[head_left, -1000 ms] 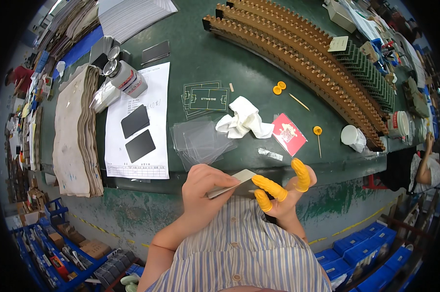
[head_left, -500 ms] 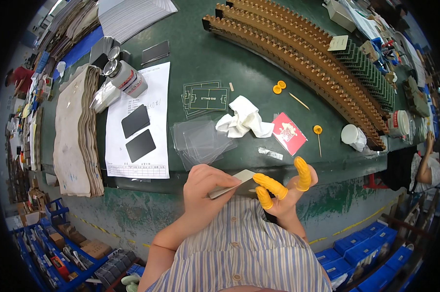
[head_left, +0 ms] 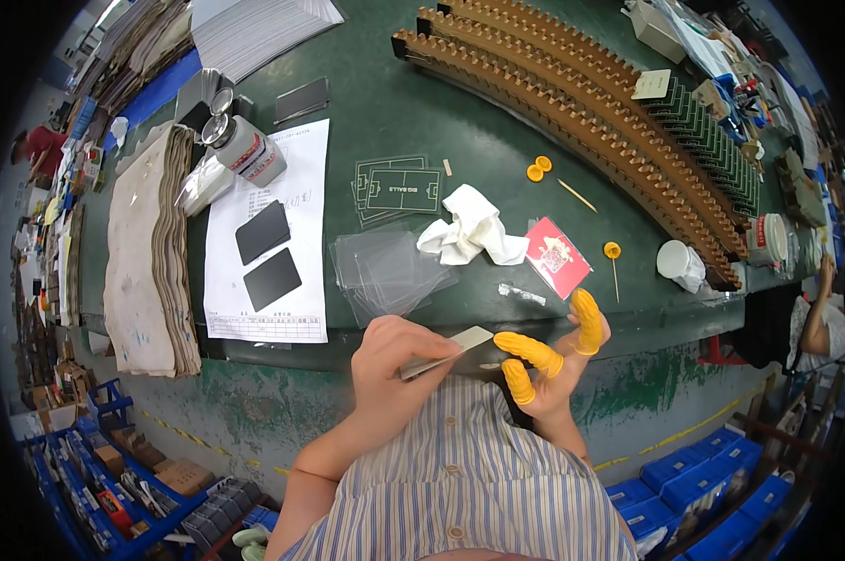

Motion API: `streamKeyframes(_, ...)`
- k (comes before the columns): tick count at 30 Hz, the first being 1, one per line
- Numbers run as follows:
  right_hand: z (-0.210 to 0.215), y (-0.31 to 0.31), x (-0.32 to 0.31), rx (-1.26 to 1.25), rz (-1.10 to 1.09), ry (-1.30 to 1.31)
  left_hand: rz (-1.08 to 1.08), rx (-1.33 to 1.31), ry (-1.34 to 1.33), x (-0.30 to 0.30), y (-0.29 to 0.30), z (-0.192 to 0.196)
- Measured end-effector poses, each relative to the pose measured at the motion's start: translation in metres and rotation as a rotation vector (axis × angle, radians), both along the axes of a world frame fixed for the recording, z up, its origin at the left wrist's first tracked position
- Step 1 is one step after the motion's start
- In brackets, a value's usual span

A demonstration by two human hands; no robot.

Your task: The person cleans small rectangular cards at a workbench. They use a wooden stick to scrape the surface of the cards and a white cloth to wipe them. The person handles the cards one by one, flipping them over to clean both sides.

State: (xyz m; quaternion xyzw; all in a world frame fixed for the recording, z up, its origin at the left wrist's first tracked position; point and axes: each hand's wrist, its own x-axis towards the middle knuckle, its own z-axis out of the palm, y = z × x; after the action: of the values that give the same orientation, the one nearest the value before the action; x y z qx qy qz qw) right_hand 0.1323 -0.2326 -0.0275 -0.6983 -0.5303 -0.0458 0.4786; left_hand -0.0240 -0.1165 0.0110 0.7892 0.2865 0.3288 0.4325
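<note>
My left hand (head_left: pixel 390 365) pinches a thin pale card (head_left: pixel 473 338) between thumb and fingers, held edge-up just off the table's near edge. My right hand (head_left: pixel 551 366) wears yellow finger cots on several fingers. Those fingers are spread, and one fingertip comes close to the card's right corner; I cannot tell whether they touch. A small pale bit shows below the card, too small to name. Ahead of my hands lie a red card with a pale figure (head_left: pixel 558 257), a crumpled white cloth (head_left: pixel 474 229) and clear plastic sheets (head_left: pixel 385 266).
Green printed cards (head_left: pixel 402 191) lie mid-table. Dark cards (head_left: pixel 273 280) rest on a white paper form (head_left: pixel 224 309), near a dispenser bottle (head_left: pixel 251 154). Long slotted brown racks (head_left: pixel 572 117) stretch across the far right. Loose finger cots (head_left: pixel 538 168) and wooden sticks (head_left: pixel 577 195) lie about; a white tub (head_left: pixel 671 258) stands right.
My right hand has shifted slightly right and upward, its fingers moving a little away from the card. My left hand keeps its hold, almost still.
</note>
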Motion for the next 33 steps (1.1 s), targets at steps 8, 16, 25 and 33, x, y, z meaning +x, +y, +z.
streamKeyframes(8,-0.0066,0.0023,0.0012,0.131,0.177,0.556,0.016,-0.131,-0.023,0.0005,-0.0012,-0.0010)
streamKeyframes(16,-0.0001,0.0027,0.0003,0.032,0.151,0.354,0.003,-0.152,-0.020,0.0010,-0.0009,-0.0012)
streamKeyframes(25,-0.0011,0.0037,-0.0010,-0.010,0.096,0.287,0.003,-0.151,-0.015,0.0028,-0.0007,-0.0004)
streamKeyframes(33,-0.0038,0.0031,-0.0006,-0.007,0.096,0.285,0.002,-0.190,-0.040,0.0016,-0.0007,-0.0029)
